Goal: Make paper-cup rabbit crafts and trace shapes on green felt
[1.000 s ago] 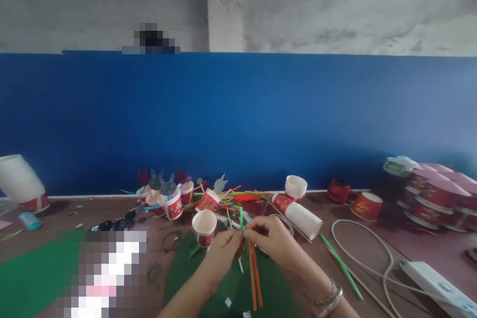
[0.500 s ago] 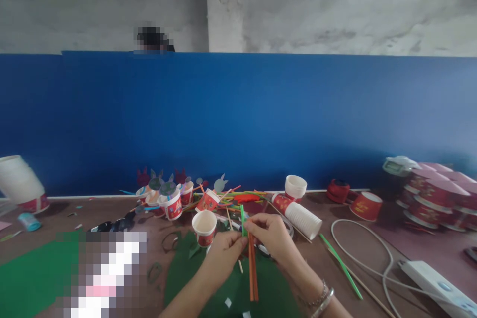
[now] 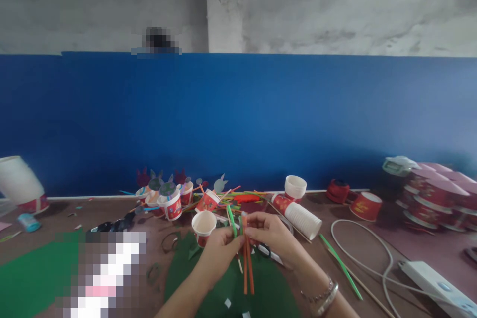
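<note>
My left hand point(image 3: 222, 247) is closed, pinching a bright green straw point(image 3: 231, 219) that leans up and to the left. Beside it, my right hand point(image 3: 265, 229) grips two slim orange straws point(image 3: 248, 268) near their tops; their lower ends hang down, slightly spread. The fingertips of both hands almost meet, so the exact grip is partly hidden. Just left of my left hand stands an open paper cup point(image 3: 204, 224). Below my right hand lie scissors point(image 3: 271, 254), partly covered. Under everything is a dark green sheet point(image 3: 208, 290) with small white scraps on it.
Decorated cups point(image 3: 170, 204) stand behind on the left. A stack of white cups point(image 3: 302, 219) lies right of centre. Further right are green straws point(image 3: 346, 271), a looping cable, a power strip point(image 3: 441, 285) and piled red cups point(image 3: 428, 198). A blue partition point(image 3: 238, 119) closes the back.
The green straw has shifted left and tilted, standing apart from the orange straws. The orange straws have moved slightly left and up with my right hand, and their lower ends have spread.
</note>
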